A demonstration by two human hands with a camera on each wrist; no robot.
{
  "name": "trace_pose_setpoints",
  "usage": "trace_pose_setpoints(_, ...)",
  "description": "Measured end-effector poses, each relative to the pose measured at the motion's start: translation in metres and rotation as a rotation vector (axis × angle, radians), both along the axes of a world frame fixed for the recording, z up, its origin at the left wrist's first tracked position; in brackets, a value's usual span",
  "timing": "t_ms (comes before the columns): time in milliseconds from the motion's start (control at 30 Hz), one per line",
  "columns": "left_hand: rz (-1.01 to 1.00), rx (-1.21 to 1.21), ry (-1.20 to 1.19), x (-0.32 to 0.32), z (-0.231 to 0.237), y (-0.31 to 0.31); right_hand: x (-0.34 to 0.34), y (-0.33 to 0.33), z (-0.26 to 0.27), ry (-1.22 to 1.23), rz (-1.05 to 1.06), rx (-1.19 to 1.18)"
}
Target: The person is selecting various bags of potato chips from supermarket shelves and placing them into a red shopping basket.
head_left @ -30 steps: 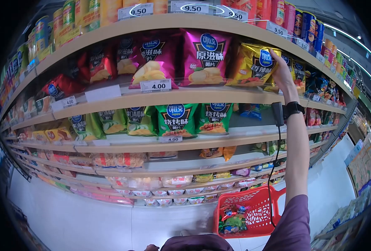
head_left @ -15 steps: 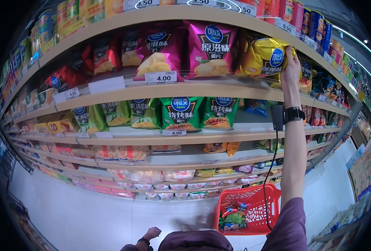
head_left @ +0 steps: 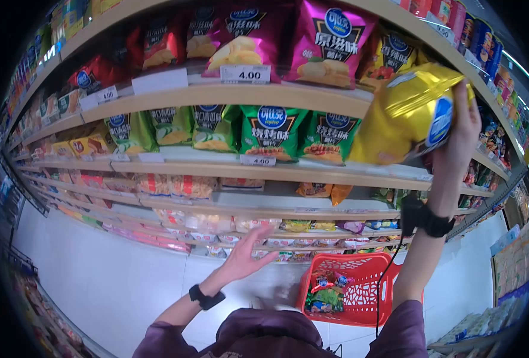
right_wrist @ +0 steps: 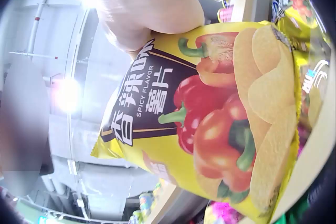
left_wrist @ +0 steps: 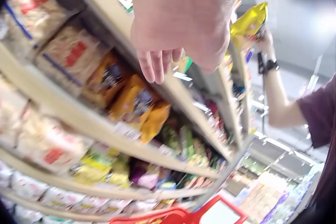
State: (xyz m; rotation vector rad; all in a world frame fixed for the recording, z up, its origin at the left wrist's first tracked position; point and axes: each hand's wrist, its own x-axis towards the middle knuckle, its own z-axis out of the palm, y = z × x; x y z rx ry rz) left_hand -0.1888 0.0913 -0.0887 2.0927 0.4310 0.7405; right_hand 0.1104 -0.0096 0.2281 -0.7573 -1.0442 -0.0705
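yellow chip bag (head_left: 395, 125) is nearest to me, held up in the air in front of the shelving. its long axis slants from upper right to lower left in my head view, with the blue logo end at the upper right and the other end pointing down and left. from the right wrist the printed face shows on its side, the top of the print towards the left and the pictured chips towards the right. my right hand (head_left: 466, 122) grips the bag at the logo end. my left hand (head_left: 243, 256) is lower and to the left, open, fingers spread and a little blurred, well apart from the bag. beyond the bag, a pink chip bag (head_left: 331, 45) stands upright on the upper shelf (head_left: 216, 98), beside another yellow bag (head_left: 389, 56). green chip bags (head_left: 270, 131) stand one level down. far below, a red basket (head_left: 369, 298) sits on the floor (head_left: 127, 268) with small packets (head_left: 326, 292) inside.
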Motion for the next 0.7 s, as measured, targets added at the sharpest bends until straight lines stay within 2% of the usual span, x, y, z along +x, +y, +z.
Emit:
trace_pose_setpoints(33, 0.029, 0.08, -0.109, 0.009, 0.03, -0.003, -0.015, 0.004, -0.023, 0.028, -0.083, -0.178)
trace_pose_setpoints(67, 0.058, 0.164, -0.216, 0.017, 0.053, -0.005, -0.034, 0.013, -0.05, -0.006, -0.135, -0.256)
trace_pose_setpoints(133, 0.061, 0.088, -0.404, 0.032, 0.079, -0.009, -0.073, 0.029, -0.1, -0.003, -0.052, -0.404)
trace_pose_setpoints(167, 0.096, -0.021, -0.353, 0.035, 0.082, -0.013, -0.079, 0.033, -0.128, 0.052, -0.002, -0.504)
trace_pose_setpoints(233, 0.166, -0.223, -0.257, 0.038, 0.083, -0.016, -0.092, 0.045, -0.175, 0.263, 0.179, -0.556)
trace_pose_setpoints(267, 0.126, -0.304, -0.274, 0.04, 0.065, -0.011, -0.103, 0.045, -0.187, 0.309, 0.25, -0.589)
trace_pose_setpoints(300, 0.1, -0.41, -0.292, 0.036, 0.051, -0.009, -0.103, 0.045, -0.205, 0.18, 0.187, -0.669)
trace_pose_setpoints(367, 0.046, -0.619, -0.333, 0.026, 0.04, -0.008, -0.105, 0.031, -0.217, 0.022, 0.305, -0.776)
trace_pose_setpoints(400, 0.002, -0.753, -0.365, 0.018, 0.038, -0.011, -0.106, 0.027, -0.226, 0.061, 0.485, -0.794)
trace_pose_setpoints(433, -0.013, -0.809, -0.362, 0.012, 0.038, -0.013, -0.108, 0.021, -0.228, 0.056, 0.54, -0.875)
trace_pose_setpoints(500, -0.039, -0.927, -0.355, 0.003, 0.034, -0.013, -0.115, 0.01, -0.234, 0.16, 0.571, -1.024)
trace_pose_setpoints(600, 0.015, -0.975, -0.28, -0.002, 0.026, -0.018, -0.119, 0.007, -0.254, 0.343, 0.62, -1.126)
trace_pose_setpoints(700, 0.073, -1.116, -0.267, -0.001, 0.025, -0.021, -0.128, 0.012, -0.275, 0.613, 0.633, -1.006)
